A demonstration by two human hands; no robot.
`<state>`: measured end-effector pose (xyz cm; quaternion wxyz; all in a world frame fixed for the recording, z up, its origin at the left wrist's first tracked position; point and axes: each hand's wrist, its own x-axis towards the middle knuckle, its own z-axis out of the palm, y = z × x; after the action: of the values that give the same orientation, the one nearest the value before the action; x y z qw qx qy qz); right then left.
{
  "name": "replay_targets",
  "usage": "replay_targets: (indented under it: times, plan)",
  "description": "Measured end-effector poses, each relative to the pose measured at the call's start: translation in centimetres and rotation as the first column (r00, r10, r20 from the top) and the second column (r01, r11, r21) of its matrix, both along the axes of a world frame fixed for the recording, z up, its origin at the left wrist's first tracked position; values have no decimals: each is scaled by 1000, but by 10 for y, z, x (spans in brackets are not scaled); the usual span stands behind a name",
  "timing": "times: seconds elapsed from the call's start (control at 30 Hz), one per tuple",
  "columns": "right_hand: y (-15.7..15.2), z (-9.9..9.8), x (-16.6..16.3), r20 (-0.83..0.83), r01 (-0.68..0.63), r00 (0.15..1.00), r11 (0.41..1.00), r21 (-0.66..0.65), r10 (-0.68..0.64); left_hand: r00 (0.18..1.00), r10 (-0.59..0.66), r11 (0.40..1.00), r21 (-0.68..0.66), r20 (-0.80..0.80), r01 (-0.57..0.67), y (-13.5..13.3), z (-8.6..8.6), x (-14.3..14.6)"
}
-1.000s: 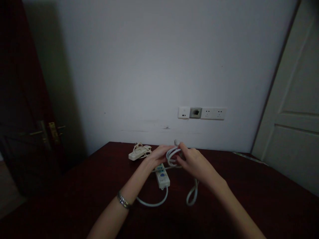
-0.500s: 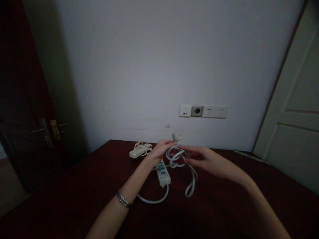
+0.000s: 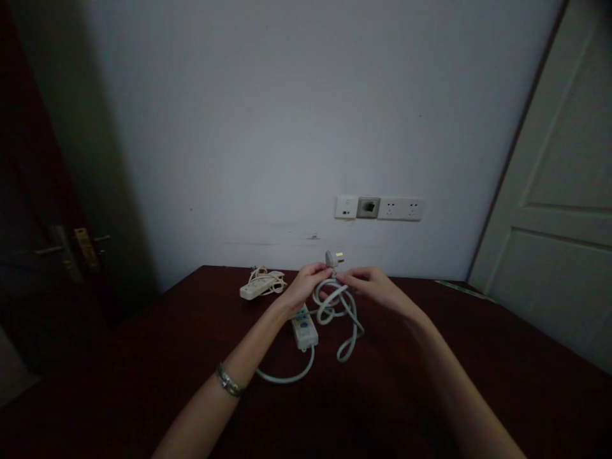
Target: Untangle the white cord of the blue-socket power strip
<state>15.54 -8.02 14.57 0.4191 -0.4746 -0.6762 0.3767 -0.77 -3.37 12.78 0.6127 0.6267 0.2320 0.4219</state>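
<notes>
A looped white power cord (image 3: 352, 312) hangs in coils between my two hands. My left hand (image 3: 308, 284) pinches it just below its plug (image 3: 333, 259), which points up with its prongs to the right. From the other side, my right hand (image 3: 370, 285) has its fingertips closed on the cord near the plug. Below my left hand, a white power strip (image 3: 304, 330) with blue-green sockets lies on the table, its far end partly hidden by that hand. From its near end the cord curves away to the left under my forearm.
A second power strip (image 3: 262, 285), wrapped in its own cream cord, lies at the back left of the dark red table (image 3: 392, 382). Wall sockets (image 3: 400, 208) sit above the table's back edge. Doors stand at left and right.
My right hand has moved from the side of the coils up to the cord below the plug. The plug now stands more upright, and the loops hang lower. The view has shifted slightly.
</notes>
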Motion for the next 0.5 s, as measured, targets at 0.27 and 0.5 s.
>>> replay_targets:
  times: [0.27,0.5]
  plan:
    - [0,-6,-9,-170,-101,982,990,-95,83,997,46,999,9,57,-47,-4,3,1]
    - [11,-15,-20,-443,-21,896,989,-147,-47,999,24,1000,-11,35,-23,3,1,2]
